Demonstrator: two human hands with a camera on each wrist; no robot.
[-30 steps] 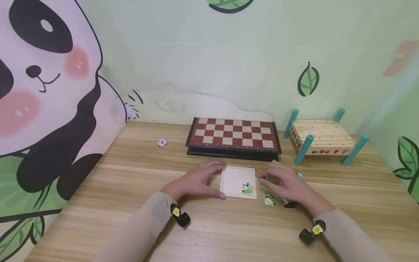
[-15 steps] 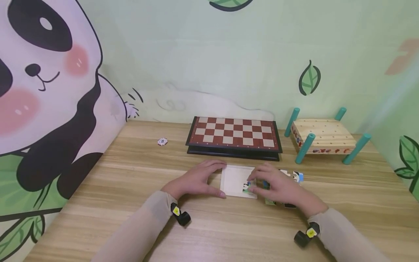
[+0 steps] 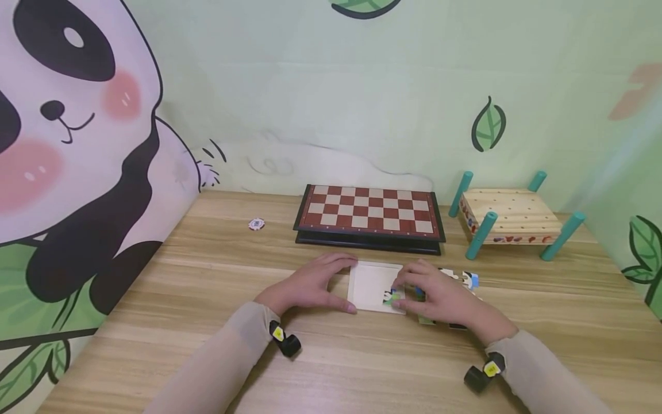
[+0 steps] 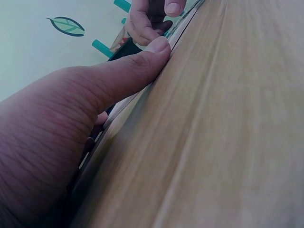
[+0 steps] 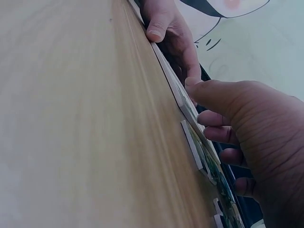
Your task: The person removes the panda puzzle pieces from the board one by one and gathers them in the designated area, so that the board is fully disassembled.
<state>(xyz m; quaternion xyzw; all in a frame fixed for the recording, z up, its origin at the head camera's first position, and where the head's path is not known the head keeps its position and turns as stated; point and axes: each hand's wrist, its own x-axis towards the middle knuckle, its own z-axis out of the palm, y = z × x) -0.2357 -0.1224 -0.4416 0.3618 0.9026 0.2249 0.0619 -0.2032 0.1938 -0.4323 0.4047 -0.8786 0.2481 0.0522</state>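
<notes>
A square white puzzle tray (image 3: 369, 287) lies flat on the table, with a green, black and white jigsaw puzzle piece (image 3: 388, 298) in its near right corner. My left hand (image 3: 310, 284) spans the tray's left side. Its thumb touches the near corner and its extended fingers reach the far one. Over the tray's right edge, my right hand (image 3: 439, 293) holds the puzzle piece between thumb and curled fingers, which partly cover it. More puzzle pieces (image 3: 469, 279) lie on the table beneath and beyond the right hand. In the right wrist view, loose pieces (image 5: 194, 149) lie beside the tray.
Behind the tray stands a folded red and white chessboard (image 3: 369, 210). A small wooden stand with teal legs (image 3: 512, 213) is at the back right. A poker chip (image 3: 256, 224) lies to the left. A panda-painted wall (image 3: 289, 86) closes the back of the wooden table (image 3: 331, 356).
My right hand has moved left from the loose pieces to the piece in the tray, then stayed almost still. My left hand has kept its place at the tray.
</notes>
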